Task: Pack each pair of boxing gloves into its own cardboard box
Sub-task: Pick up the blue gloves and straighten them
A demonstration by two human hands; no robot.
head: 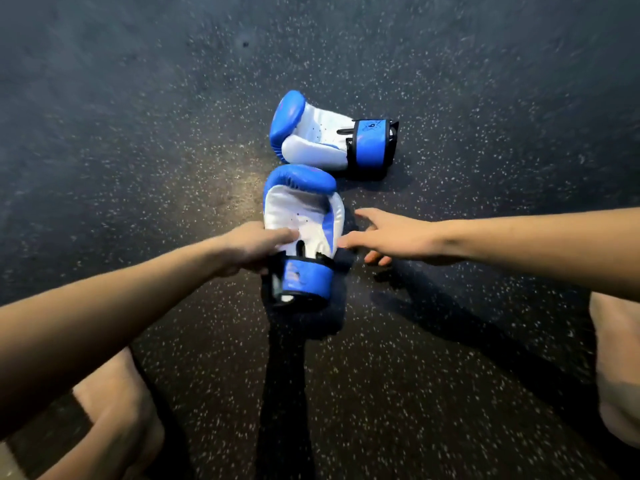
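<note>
Head view: on a dark speckled floor [104,168], the near glove [303,209], blue and white, is gripped by the left hand [254,245] just above its cuff, thumb laid across the white palm. The far glove [318,140] is seen lying just beyond. The right hand [388,235] is held spread and empty beside the near glove. Gathering the pair is judged under way; a box, not in view, is needed next. Cuff markings cannot be read.

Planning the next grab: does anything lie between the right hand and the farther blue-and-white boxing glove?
Nothing visible. Only bare speckled dark floor separates the open right hand from the farther blue-and-white padded boxing glove.
</note>
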